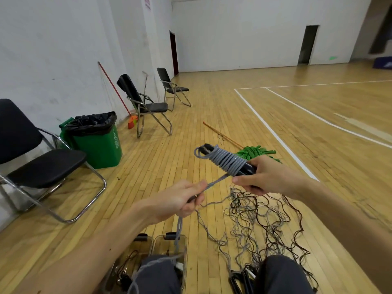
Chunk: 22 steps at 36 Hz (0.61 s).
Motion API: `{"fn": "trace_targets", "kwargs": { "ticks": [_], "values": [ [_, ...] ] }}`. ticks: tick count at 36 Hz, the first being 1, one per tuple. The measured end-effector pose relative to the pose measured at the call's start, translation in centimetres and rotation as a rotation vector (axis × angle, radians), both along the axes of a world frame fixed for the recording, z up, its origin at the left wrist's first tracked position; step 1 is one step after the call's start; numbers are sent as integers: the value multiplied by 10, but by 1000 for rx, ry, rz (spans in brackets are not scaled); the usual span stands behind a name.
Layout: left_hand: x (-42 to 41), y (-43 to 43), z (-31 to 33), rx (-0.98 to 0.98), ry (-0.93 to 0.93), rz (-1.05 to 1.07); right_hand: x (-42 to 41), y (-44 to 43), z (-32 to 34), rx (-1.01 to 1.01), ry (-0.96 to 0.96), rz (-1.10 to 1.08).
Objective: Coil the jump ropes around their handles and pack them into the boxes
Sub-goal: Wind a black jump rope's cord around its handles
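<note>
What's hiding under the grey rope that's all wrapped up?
Black handles poke out of the wound grey rope; the right hand grips their near end. The rope covers their middle.

A green bin (99, 145) lined with a black bag stood by the white wall (53, 49), between the near folding chair (42, 164) and the middle chair (146, 105); a far chair (174, 85) stood beyond; a red-handled broom (115, 90) leaned on the wall; a green mop (257, 152) lay flat on the wooden floor (212, 102); white court lines (275, 134) crossed the boards; a dark doorway (307, 44) opened in the far wall.
</note>
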<state>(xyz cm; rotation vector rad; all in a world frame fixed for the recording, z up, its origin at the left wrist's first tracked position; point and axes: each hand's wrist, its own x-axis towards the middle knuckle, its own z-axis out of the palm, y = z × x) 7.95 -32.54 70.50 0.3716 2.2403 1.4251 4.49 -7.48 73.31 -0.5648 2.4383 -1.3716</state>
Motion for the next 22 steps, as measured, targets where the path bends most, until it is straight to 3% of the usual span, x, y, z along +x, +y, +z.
{"fn": "trace_targets", "kwargs": {
  "ticks": [7,11,22],
  "values": [
    [35,37,2,-567,451,-68,-6,-5,-28,77,-68,-29],
    [32,38,13,-703,467,-83,-3,-13,-35,85,-94,-36],
    [20,39,46,-1045,778,-204,5,-29,-38,309,-205,43]
  ]
}}
